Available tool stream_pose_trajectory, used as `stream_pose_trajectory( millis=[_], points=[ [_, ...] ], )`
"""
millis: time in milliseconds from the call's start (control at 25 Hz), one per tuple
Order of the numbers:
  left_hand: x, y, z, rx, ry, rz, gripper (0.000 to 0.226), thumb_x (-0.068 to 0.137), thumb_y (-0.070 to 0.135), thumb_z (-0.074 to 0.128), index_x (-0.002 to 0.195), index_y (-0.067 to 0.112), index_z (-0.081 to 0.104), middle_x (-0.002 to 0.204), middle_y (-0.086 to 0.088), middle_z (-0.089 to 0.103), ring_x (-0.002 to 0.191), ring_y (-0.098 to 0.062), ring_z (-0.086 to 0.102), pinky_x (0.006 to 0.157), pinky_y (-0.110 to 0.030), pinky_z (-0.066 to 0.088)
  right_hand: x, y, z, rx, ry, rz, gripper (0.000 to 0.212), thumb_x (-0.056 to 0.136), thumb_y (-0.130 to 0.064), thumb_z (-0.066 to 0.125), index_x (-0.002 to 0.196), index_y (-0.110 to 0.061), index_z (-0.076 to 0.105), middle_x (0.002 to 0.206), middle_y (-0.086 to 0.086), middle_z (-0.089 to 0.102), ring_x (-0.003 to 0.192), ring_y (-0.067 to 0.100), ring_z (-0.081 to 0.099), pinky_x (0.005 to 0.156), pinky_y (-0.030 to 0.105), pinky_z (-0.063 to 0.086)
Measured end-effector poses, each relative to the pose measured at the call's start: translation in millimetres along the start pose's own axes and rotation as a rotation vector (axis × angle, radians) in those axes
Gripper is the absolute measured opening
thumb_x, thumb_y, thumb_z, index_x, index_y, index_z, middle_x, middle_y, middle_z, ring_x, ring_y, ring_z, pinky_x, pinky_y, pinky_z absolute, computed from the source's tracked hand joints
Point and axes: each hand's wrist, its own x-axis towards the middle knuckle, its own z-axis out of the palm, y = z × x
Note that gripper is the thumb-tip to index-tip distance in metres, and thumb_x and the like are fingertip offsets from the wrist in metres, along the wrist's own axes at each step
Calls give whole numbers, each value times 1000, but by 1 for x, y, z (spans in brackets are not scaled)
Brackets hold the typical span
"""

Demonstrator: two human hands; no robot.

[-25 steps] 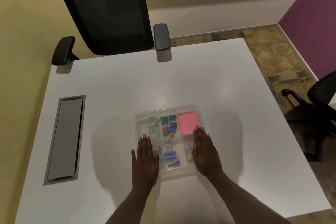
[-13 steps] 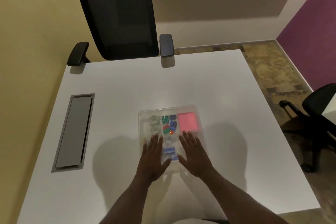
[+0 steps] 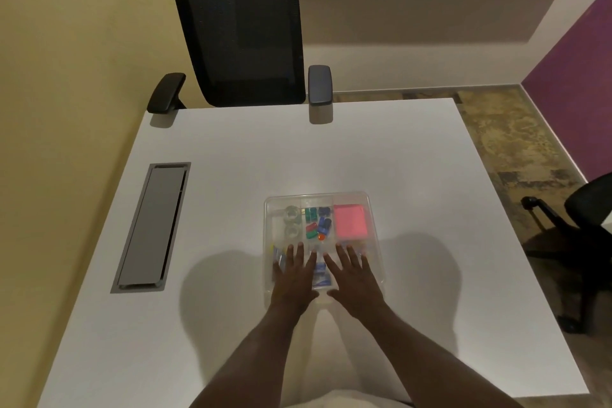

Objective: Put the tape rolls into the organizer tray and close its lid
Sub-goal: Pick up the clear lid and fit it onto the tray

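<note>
A clear plastic organizer tray (image 3: pixel 372 209) sits on the white table with its transparent lid lying flat over it. Two clear tape rolls (image 3: pixel 292 221) lie one behind the other in its back left compartment. Coloured clips fill the middle compartment and a pink pad (image 3: pixel 351 221) the back right one. My left hand (image 3: pixel 293 278) and my right hand (image 3: pixel 352 278) rest flat, fingers spread, on the near half of the lid, side by side. They hide most of the front compartments. Neither hand holds anything.
The white table (image 3: pixel 231 175) has a grey cable-slot cover (image 3: pixel 150 225) at the left. A black mesh chair (image 3: pixel 241 33) stands behind the far edge. Another black chair (image 3: pixel 583 225) is on the floor to the right.
Both hands slid inward from the tray's left and right sides and now lie close together on the lid. The camera tilted up, showing more of the chair.
</note>
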Motion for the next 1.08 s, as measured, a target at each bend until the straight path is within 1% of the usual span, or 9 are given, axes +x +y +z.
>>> stream_pose_trajectory(
  millis=[160, 360, 600, 920, 1080],
  points=[
    [13, -2, -11, -15, -10, -11, 101, 96, 45, 69, 167, 28, -1, 175, -9, -10, 162, -36, -11, 130, -61, 0, 14, 0, -9, 16, -9, 6, 88, 99, -59, 49, 162, -31, -6, 170, 7, -17, 157, 34, -17, 128, 56, -7],
    [36, -9, -27, -59, -9, -33, 102, 94, 42, 73, 167, 28, 3, 176, -9, -7, 162, -36, -9, 130, -61, 5, 44, 2, -26, 57, -6, 3, 87, 97, -59, 53, 162, -33, 2, 172, 5, -9, 159, 31, -10, 129, 55, -2],
    [79, -22, -55, -119, -3, -56, 102, 92, 42, 75, 167, 29, 6, 176, -6, -5, 162, -34, -9, 130, -61, 2, 93, 5, -46, 90, 7, 14, 87, 96, -56, 57, 162, -34, 5, 173, 3, -5, 159, 31, -5, 129, 55, 1],
    [146, -50, -100, -100, 13, -66, 105, 88, 40, 80, 166, 28, 12, 176, -6, -1, 163, -34, -3, 129, -63, 11, 169, 13, -76, 105, 45, 4, 88, 96, -56, 58, 162, -34, 6, 173, 3, -5, 160, 30, -6, 129, 54, 0],
    [170, -60, -116, -94, 26, -63, 104, 87, 41, 81, 166, 28, 15, 176, -7, 1, 163, -34, -2, 129, -63, 13, 198, 18, -90, 89, 47, -11, 89, 95, -54, 61, 162, -33, 7, 173, 5, -3, 160, 31, -4, 129, 54, 1]
  ],
)
